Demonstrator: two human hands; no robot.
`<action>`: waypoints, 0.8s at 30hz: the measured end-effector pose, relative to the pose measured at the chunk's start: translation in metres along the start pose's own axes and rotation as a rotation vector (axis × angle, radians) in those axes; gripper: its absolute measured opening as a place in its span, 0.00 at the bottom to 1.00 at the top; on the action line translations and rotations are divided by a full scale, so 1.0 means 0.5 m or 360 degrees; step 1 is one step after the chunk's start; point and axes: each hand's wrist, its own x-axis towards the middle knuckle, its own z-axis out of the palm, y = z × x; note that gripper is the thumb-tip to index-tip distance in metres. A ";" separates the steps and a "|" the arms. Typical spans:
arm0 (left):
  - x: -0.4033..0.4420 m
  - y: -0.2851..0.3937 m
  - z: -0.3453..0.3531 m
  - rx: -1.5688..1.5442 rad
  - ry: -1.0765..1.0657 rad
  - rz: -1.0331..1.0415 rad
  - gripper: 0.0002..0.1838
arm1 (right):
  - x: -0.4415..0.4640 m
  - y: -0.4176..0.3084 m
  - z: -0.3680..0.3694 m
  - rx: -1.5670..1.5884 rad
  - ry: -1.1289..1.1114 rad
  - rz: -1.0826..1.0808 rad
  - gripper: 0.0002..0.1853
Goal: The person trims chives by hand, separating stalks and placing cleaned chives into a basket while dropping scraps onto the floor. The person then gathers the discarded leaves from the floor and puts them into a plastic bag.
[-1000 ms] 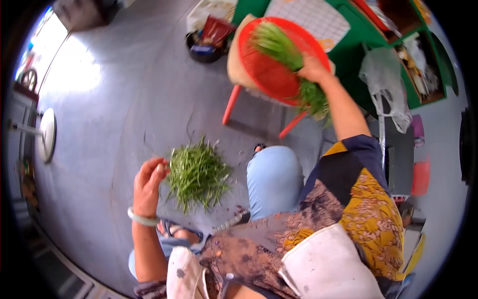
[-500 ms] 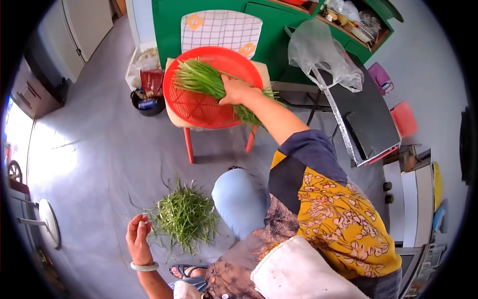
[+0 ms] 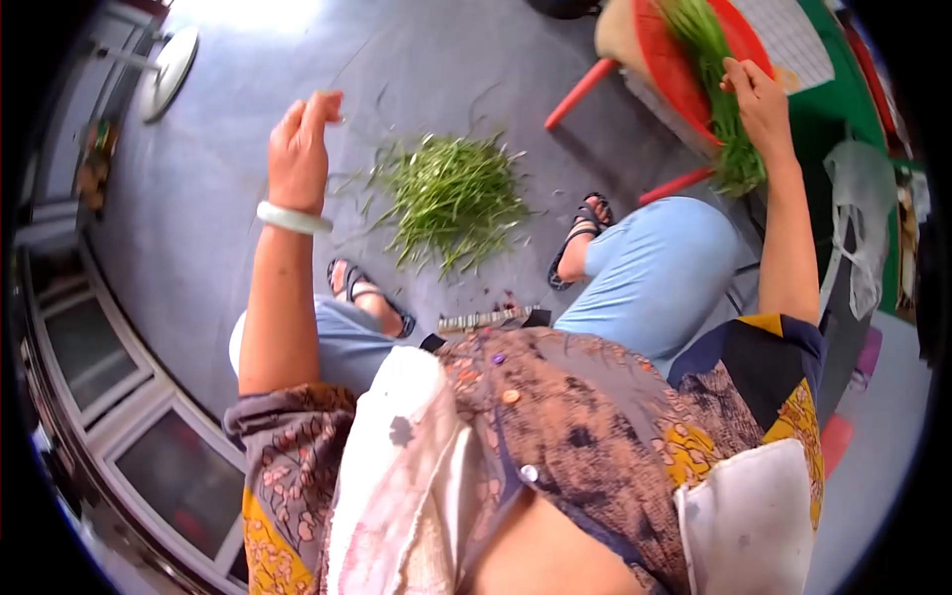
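Observation:
A bunch of long green chives (image 3: 706, 52) lies across the red plastic basket (image 3: 751, 32), its lower ends hanging over the rim. My right hand (image 3: 764, 111) is beside the bunch, fingers curled and thumb and forefinger pinched; whether a stalk is between them is hard to see. My left hand (image 3: 299, 159), with a pale bangle (image 3: 295, 218) at the wrist, hovers over the floor, its fingers pressed together. Anything in that pinch is too small to name. Right of it, a loose pile of green trimmings (image 3: 451, 198) lies on the floor.
The basket rests on a chair with red legs (image 3: 580, 92). A clear plastic bag (image 3: 861, 213) hangs at the right. My sandalled feet flank the pile. A round white stand base (image 3: 171, 74) is at upper left, and glass-fronted cabinet doors (image 3: 178, 476) line the lower left.
My view has swung down and turned, so basket and chair now sit at upper right. My right hand, earlier gripping the chives, has shifted to the bunch's edge. My left hand stays raised, fingers together.

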 end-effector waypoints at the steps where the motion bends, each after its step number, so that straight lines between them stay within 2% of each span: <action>1: -0.016 0.002 -0.015 -0.0041 0.0118 -0.0019 0.16 | 0.001 -0.037 0.010 0.0035 -0.0094 -0.0035 0.16; 3: -0.046 0.006 -0.034 -0.0117 0.0305 -0.0020 0.17 | -0.029 -0.102 0.044 0.0091 -0.0240 -0.0065 0.16; 6: -0.052 0.010 -0.063 -0.0260 0.0348 0.0047 0.20 | -0.074 -0.170 0.099 0.0113 -0.0524 -0.0116 0.15; 7: -0.059 0.009 -0.076 -0.0261 0.0348 0.0050 0.21 | -0.096 -0.192 0.119 0.0170 -0.0516 -0.0256 0.12; 10: -0.036 0.026 -0.076 -0.0096 0.0403 -0.0016 0.24 | -0.104 -0.177 0.138 0.0221 -0.0700 -0.0266 0.11; 16: -0.066 -0.059 -0.123 -0.0350 0.0643 -0.0208 0.21 | -0.166 -0.184 0.132 0.0389 -0.0613 -0.0142 0.09; 19: -0.167 0.000 -0.193 -0.0583 0.0754 -0.0064 0.20 | -0.229 -0.249 0.079 0.0537 -0.0466 -0.0120 0.08; 22: -0.299 0.100 -0.271 -0.0713 0.0680 0.0398 0.19 | -0.273 -0.307 0.013 0.0572 -0.0363 -0.0150 0.08; 23: -0.205 0.067 -0.202 -0.0651 0.0709 0.0327 0.19 | -0.191 -0.190 0.085 0.0536 -0.0459 0.0101 0.08; 24: -0.234 0.105 -0.211 -0.0629 0.0775 0.0389 0.19 | -0.193 -0.188 0.082 0.0570 -0.0429 0.0067 0.08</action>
